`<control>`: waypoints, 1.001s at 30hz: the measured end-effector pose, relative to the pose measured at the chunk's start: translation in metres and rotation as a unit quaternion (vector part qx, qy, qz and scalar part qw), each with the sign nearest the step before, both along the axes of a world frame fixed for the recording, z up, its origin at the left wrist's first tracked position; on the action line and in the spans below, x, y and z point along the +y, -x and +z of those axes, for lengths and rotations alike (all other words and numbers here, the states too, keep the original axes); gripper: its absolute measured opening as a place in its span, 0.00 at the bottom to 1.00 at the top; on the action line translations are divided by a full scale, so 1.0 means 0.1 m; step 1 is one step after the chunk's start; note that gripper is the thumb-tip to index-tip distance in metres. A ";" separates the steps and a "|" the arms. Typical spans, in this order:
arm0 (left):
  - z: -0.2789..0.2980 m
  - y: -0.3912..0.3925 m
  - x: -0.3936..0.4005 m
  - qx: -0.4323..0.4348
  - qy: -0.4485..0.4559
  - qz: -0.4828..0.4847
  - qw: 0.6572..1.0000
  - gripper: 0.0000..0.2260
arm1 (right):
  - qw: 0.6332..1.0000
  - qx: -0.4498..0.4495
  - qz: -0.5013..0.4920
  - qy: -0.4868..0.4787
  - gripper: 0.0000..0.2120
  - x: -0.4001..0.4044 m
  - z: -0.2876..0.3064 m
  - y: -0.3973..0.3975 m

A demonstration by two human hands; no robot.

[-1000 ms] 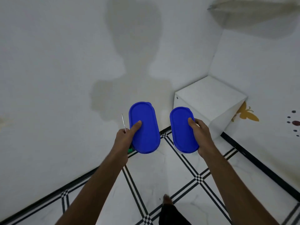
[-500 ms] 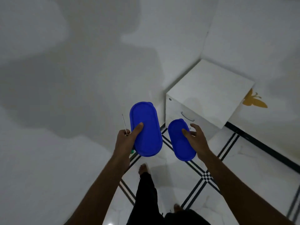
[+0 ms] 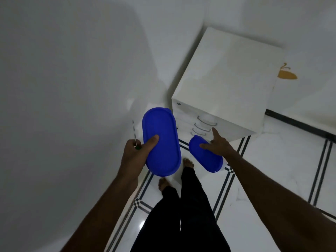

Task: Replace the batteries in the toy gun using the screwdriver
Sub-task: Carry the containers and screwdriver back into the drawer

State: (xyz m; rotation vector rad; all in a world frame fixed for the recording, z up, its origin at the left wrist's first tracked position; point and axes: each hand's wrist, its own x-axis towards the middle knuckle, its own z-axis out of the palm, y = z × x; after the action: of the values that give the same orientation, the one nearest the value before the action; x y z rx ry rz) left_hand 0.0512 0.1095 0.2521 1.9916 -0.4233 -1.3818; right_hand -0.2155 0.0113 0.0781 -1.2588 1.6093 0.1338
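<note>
My left hand [image 3: 135, 153] grips a large oval container with a blue lid [image 3: 161, 140], thumb on top of the lid. The same hand also pinches a thin screwdriver [image 3: 135, 132] with a green handle, its metal shaft pointing up. My right hand [image 3: 217, 146] holds a smaller blue-lidded container [image 3: 205, 155], tilted, with the index finger stretched toward the drawer handles [image 3: 206, 122] of a white cabinet. The toy gun and the batteries are not in view.
A white drawer cabinet [image 3: 229, 79] stands in the corner against white walls, directly ahead on the right. My legs and bare feet [image 3: 188, 162] stand on a white tiled floor [image 3: 272, 170] with black line patterns. A yellow butterfly sticker [image 3: 287, 75] is on the right wall.
The view has tilted down and closer to the cabinet. My right hand lowered its container and extended a finger toward the drawer handles. The left hand kept its hold.
</note>
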 end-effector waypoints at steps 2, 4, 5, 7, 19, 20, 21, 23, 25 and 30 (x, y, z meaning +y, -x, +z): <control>-0.08 0.02 -0.15 0.005 -0.012 0.006 1.000 0.21 | 1.000 0.006 -0.001 -0.014 0.52 -0.15 -0.23 0.00; -0.14 0.01 -0.19 0.010 -0.022 0.015 1.000 0.27 | 1.000 0.013 0.004 -0.017 0.53 -0.21 -0.34 -0.02; -0.18 0.02 -0.23 0.005 -0.027 0.014 1.000 0.30 | 1.000 0.015 -0.001 -0.018 0.53 -0.25 -0.42 -0.02; -0.30 0.05 -0.41 0.003 -0.043 0.003 0.999 0.35 | 0.999 0.017 -0.020 -0.026 0.53 -0.35 -0.57 0.02; -0.50 0.32 -1.02 -0.028 -0.043 -0.022 0.998 0.28 | 0.998 0.062 0.009 -0.002 0.43 -0.47 -0.83 0.03; -0.50 0.32 -1.02 -0.032 -0.042 -0.025 0.998 0.27 | 0.998 0.068 0.015 -0.004 0.42 -0.42 -0.83 0.03; -0.50 0.31 -1.02 -0.034 -0.040 -0.029 0.998 0.28 | 0.997 0.073 0.022 -0.007 0.41 -0.37 -0.82 0.01; -0.52 0.27 -1.00 -0.035 -0.043 -0.028 0.998 0.28 | 0.996 0.076 0.037 -0.015 0.39 -0.22 -0.85 -0.02; -0.51 0.21 -0.95 -0.035 -0.049 -0.032 0.998 0.27 | 0.997 0.064 0.040 -0.018 0.40 -0.03 -0.85 -0.07; -0.46 0.03 -0.75 -0.028 -0.041 -0.068 0.996 0.22 | 0.998 0.049 -0.009 -0.043 0.42 0.46 -0.79 -0.24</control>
State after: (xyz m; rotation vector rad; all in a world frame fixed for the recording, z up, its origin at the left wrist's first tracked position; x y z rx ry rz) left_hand 0.0478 0.0348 0.2065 2.1065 -0.5435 -1.4493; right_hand -0.1920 0.0573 -0.0013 -1.1872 1.6805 0.2533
